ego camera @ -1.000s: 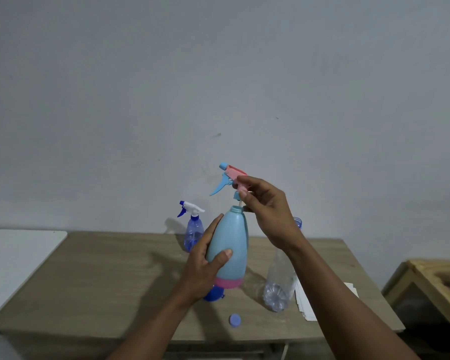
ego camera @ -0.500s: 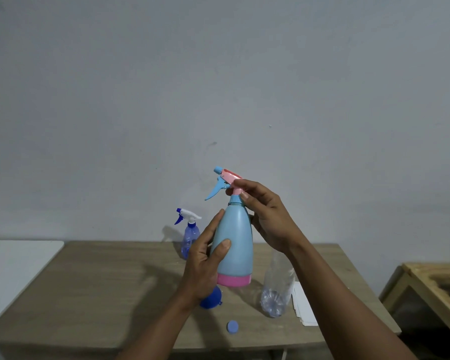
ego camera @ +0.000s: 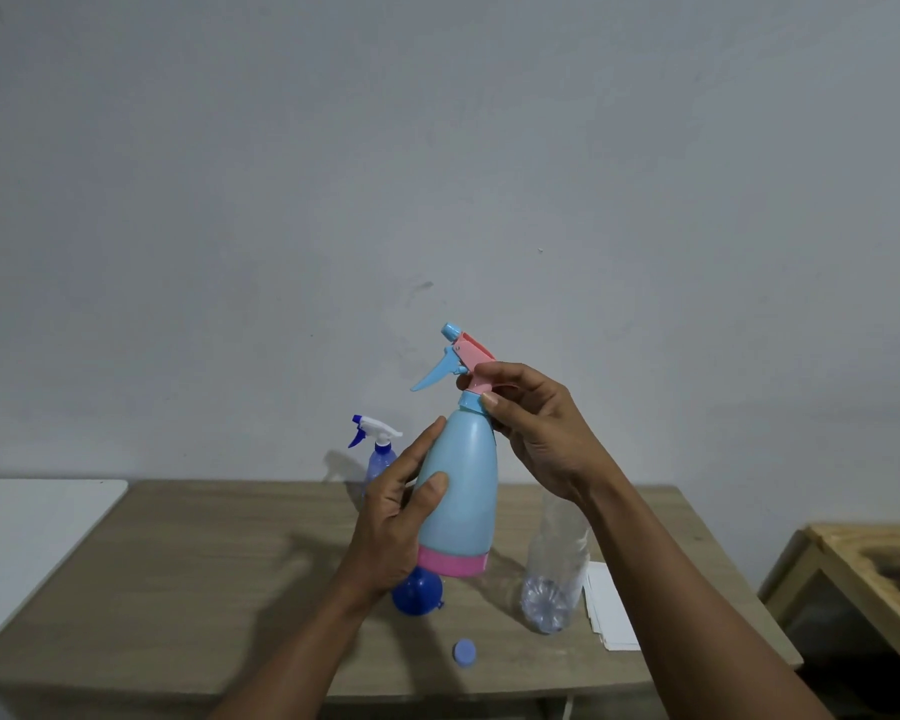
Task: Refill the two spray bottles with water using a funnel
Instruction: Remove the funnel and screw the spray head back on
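A light blue spray bottle [ego camera: 463, 491] with a pink base is held above the table, tilted slightly. My left hand [ego camera: 393, 517] grips its body. My right hand [ego camera: 536, 428] pinches the collar under its pink and blue trigger head [ego camera: 461, 356], which sits on the neck. A small clear blue spray bottle [ego camera: 380, 459] with a white trigger stands at the back of the table, partly behind my left hand. A blue funnel [ego camera: 418, 595] lies on the table under the held bottle. A clear plastic water bottle [ego camera: 554, 579] stands to the right, its top hidden by my right arm.
A wooden table [ego camera: 204, 574] holds everything. A blue bottle cap [ego camera: 464, 653] lies near the front edge. White paper [ego camera: 611, 615] lies right of the water bottle. A white surface [ego camera: 32, 522] adjoins on the left, a wooden stand [ego camera: 874, 563] on the right.
The trigger head, lifted off the neck with its tube showing a second ago, has come down onto the bottle. My right hand has shifted down to the collar.
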Demonstrator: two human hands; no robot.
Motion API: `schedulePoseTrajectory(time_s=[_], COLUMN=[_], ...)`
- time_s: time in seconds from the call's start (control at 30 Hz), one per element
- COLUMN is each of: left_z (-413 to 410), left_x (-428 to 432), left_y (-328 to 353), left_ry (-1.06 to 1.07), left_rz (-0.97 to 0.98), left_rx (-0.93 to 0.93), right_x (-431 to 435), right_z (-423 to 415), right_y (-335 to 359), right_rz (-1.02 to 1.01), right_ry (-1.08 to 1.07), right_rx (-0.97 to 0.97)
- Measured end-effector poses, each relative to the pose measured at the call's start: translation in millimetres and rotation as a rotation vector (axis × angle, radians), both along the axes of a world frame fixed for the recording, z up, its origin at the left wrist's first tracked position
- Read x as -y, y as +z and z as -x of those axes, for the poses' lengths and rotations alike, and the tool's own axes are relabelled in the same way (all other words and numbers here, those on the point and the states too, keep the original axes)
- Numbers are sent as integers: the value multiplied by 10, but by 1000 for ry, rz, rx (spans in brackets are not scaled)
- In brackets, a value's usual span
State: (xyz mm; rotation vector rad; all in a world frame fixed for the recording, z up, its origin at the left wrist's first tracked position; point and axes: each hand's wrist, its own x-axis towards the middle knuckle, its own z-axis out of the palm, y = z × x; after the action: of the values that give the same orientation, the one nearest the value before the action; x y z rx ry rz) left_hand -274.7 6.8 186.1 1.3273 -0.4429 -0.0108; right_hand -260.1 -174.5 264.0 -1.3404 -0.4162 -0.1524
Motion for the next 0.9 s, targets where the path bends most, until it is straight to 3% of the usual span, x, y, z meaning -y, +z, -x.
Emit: schedulePoseTrajectory(time_s=[0.3, 0.53, 0.9], left_z=[6, 5, -57], left_x=[-25, 1, -71], left_y=[63, 146, 280], left_ry=[-26, -27, -142], left_rz=[7, -24, -25], left_rx=[26, 85, 59], right_x=[32, 16, 170], right_z=[34, 59, 76], right_y=[99, 110, 215], right_rz=[9, 36, 79], right_ry=[28, -76, 24], right_rx=[11, 88, 42])
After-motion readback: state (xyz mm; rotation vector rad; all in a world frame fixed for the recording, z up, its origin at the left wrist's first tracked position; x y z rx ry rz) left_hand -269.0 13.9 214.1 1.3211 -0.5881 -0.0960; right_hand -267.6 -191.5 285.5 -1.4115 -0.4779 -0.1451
